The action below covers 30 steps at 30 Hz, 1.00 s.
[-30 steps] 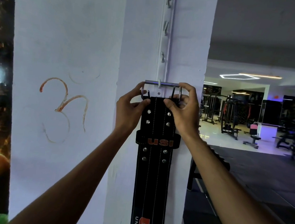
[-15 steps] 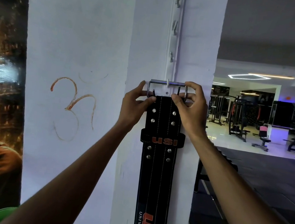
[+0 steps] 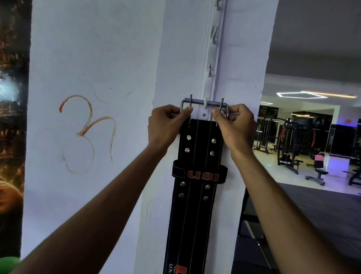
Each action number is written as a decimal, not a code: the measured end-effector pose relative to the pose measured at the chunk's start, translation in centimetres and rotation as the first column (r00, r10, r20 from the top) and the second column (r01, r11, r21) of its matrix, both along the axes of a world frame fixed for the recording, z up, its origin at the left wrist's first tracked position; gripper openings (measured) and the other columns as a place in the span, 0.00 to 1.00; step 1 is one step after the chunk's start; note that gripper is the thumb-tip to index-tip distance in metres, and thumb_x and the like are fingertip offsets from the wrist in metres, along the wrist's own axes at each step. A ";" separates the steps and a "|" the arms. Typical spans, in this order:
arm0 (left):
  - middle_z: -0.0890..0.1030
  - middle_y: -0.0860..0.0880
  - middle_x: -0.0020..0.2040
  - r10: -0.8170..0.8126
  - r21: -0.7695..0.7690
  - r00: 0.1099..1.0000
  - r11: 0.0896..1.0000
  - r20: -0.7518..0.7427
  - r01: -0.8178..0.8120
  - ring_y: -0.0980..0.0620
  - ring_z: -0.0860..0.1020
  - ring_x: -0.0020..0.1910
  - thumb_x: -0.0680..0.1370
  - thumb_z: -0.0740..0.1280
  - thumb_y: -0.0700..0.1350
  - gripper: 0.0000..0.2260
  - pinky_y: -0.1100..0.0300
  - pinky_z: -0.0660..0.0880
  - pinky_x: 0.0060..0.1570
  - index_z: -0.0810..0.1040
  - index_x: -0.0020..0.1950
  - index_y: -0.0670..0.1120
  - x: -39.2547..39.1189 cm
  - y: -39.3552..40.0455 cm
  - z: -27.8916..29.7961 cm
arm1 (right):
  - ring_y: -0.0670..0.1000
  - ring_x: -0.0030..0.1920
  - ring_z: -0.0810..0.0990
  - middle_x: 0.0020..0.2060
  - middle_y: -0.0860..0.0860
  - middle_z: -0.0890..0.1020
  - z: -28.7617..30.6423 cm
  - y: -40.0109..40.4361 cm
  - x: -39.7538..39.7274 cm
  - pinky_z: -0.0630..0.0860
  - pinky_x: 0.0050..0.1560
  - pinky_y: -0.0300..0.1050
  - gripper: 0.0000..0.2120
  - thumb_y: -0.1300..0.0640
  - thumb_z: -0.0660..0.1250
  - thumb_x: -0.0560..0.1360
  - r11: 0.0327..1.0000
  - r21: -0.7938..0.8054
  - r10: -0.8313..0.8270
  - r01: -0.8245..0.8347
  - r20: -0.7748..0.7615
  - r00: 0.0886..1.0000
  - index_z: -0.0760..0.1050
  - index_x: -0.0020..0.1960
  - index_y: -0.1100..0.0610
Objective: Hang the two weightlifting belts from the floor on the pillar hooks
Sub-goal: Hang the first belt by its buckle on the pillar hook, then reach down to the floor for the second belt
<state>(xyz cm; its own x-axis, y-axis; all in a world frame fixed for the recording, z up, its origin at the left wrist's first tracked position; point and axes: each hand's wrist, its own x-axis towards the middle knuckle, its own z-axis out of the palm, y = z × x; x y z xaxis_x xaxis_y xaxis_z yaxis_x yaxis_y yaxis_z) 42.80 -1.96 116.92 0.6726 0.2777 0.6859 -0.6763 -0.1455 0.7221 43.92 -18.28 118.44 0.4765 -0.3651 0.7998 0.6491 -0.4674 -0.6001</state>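
Belt [image 3: 192, 205], black and studded, is held at centre frame by its buckle [image 3: 205, 105], pinched at either end by left hand [image 3: 165, 125] and right hand [image 3: 234, 129] fingers, against the pillar's [image 3: 176, 46] lowest hook [image 3: 205, 102].

"USI" on belt [image 3: 190, 217] loop [image 3: 200, 174]

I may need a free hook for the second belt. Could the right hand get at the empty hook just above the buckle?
Probably yes. The empty hook sits bare on the rail, straight above the buckle, nothing covering it. But the right hand must first let go of the belt.
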 end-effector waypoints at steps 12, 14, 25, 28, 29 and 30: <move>0.86 0.49 0.58 -0.016 0.146 0.998 0.989 0.059 0.007 0.58 0.86 0.48 0.77 0.73 0.46 0.22 0.65 0.82 0.46 0.76 0.72 0.47 -1.5 0.5 -5.8 | 0.47 0.63 0.72 0.66 0.57 0.72 -8.2 1.3 -2.4 0.62 0.54 0.16 0.20 0.57 0.62 0.81 0.951 -0.224 -0.156 0.214 0.251 0.955 0.67 0.72 0.60; 0.84 0.52 0.61 0.040 0.189 0.995 0.980 0.086 -0.056 0.59 0.84 0.55 0.79 0.71 0.49 0.23 0.60 0.82 0.56 0.74 0.73 0.49 -2.5 0.7 -7.1 | 0.50 0.67 0.72 0.68 0.56 0.71 -9.1 1.3 -3.6 0.69 0.61 0.28 0.21 0.55 0.59 0.82 0.927 -0.241 -0.216 0.288 0.286 0.933 0.66 0.73 0.59; 0.74 0.43 0.73 0.415 0.709 0.893 0.576 0.177 -0.408 0.42 0.72 0.72 0.81 0.64 0.52 0.26 0.49 0.70 0.70 0.67 0.77 0.44 -14.9 6.1 -24.1 | 0.59 0.70 0.70 0.68 0.60 0.73 -27.8 0.8 -14.7 0.66 0.70 0.54 0.22 0.54 0.59 0.81 0.782 -0.568 -0.243 0.258 0.104 0.964 0.67 0.73 0.61; 0.74 0.42 0.72 0.468 0.773 0.882 0.540 0.052 -0.333 0.41 0.72 0.72 0.81 0.63 0.52 0.25 0.49 0.69 0.70 0.67 0.76 0.44 -20.1 8.1 -31.3 | 0.60 0.68 0.72 0.67 0.60 0.75 -35.9 2.4 -19.0 0.68 0.68 0.55 0.22 0.54 0.59 0.80 0.769 -0.629 -0.188 0.117 -0.047 0.981 0.69 0.71 0.62; 0.75 0.42 0.72 0.480 0.792 0.877 0.536 -0.002 -0.291 0.41 0.72 0.71 0.81 0.63 0.52 0.25 0.49 0.69 0.70 0.68 0.76 0.44 -21.9 8.7 -33.8 | 0.60 0.68 0.73 0.66 0.60 0.76 -38.5 3.0 -20.7 0.69 0.68 0.55 0.21 0.55 0.59 0.80 0.770 -0.633 -0.180 0.080 -0.094 0.979 0.69 0.71 0.62; 0.75 0.42 0.71 0.488 0.812 0.871 0.530 -0.055 -0.245 0.41 0.73 0.71 0.80 0.63 0.51 0.25 0.49 0.69 0.70 0.68 0.75 0.43 -23.9 9.4 -36.3 | 0.60 0.68 0.73 0.66 0.60 0.76 -41.0 3.8 -22.5 0.69 0.68 0.55 0.21 0.55 0.60 0.80 0.772 -0.634 -0.175 0.044 -0.146 0.974 0.70 0.71 0.62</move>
<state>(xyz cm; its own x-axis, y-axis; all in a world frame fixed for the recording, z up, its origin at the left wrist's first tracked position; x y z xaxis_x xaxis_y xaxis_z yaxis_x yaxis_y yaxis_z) 18.92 7.47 80.62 0.8096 -0.0004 0.5870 -0.2465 -0.9078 0.3394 21.37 -14.52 77.41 0.6272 0.1233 0.7690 0.4771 -0.8413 -0.2542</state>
